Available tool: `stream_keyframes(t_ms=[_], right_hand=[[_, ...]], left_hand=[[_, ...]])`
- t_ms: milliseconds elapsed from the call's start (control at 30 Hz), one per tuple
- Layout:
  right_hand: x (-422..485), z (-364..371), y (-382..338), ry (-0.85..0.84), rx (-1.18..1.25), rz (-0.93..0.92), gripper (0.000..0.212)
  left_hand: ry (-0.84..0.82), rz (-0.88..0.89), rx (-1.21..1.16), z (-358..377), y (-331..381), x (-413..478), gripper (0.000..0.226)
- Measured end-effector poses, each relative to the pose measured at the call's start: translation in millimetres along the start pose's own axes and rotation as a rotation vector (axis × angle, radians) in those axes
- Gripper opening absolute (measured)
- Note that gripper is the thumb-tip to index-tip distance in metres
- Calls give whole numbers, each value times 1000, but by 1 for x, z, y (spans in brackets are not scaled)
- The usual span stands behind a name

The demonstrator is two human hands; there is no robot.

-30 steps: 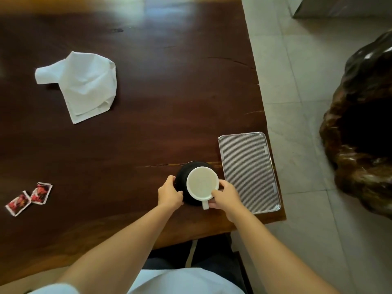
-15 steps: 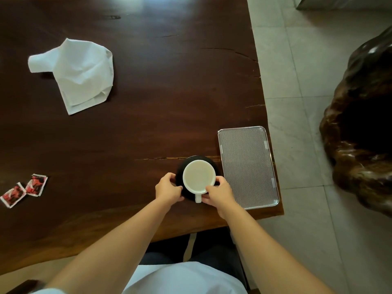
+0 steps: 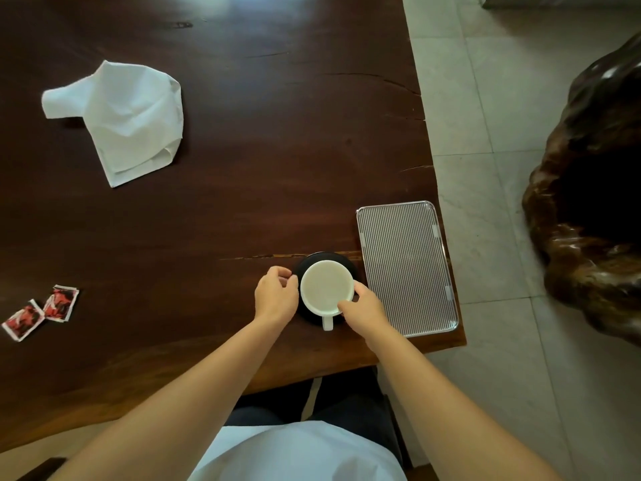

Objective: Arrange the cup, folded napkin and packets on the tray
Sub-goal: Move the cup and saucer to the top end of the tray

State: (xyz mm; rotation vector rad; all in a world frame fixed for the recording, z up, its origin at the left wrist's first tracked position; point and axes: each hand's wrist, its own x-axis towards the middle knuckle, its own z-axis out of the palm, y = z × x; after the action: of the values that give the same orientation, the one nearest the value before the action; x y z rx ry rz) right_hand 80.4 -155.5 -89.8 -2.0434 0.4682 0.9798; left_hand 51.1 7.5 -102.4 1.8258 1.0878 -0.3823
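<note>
Beside the tray (image 3: 407,269), the cup (image 3: 326,288) sits on its saucer (image 3: 305,269); left hand (image 3: 275,295) and right hand (image 3: 364,308) cup the saucer's edges, probably to lift both level; napkin (image 3: 121,116) and packets (image 3: 41,312) lie well apart

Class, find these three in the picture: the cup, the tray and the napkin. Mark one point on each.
cup (image 3: 326,288): head view, on the pale inside of the bowl.
tray (image 3: 404,269): head view, on its bare ribbed floor.
napkin (image 3: 128,116): head view, on the middle of the crumpled white cloth.
</note>
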Motion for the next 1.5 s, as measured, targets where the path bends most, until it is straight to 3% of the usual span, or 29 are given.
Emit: stream_keyframes(t_ms=[100, 200, 467, 867, 1033, 1333, 1500], right_hand=[[-2, -3, -5, 6, -44, -42, 52], [-1, -5, -6, -11, -107, -72, 48], [4, -14, -4, -117, -41, 20, 57], [19, -28, -11, -232, -143, 13, 62], [27, -31, -8, -268, -225, -35, 70], [37, -43, -12, -400, -363, -178, 56], [48, -46, -19, -480, -440, -190, 60]], left_hand=[[-74, 30, -91, 0, 12, -4, 22], [-184, 77, 6, 0, 12, -4, 31], [-286, 89, -19, 2, 11, -6, 41], [-193, 111, 1, 11, 4, -16, 44], [-214, 71, 3, 8, 9, -18, 43], [-323, -90, -107, 5, 26, -21, 38], [-292, -55, -94, 12, 22, -22, 41]])
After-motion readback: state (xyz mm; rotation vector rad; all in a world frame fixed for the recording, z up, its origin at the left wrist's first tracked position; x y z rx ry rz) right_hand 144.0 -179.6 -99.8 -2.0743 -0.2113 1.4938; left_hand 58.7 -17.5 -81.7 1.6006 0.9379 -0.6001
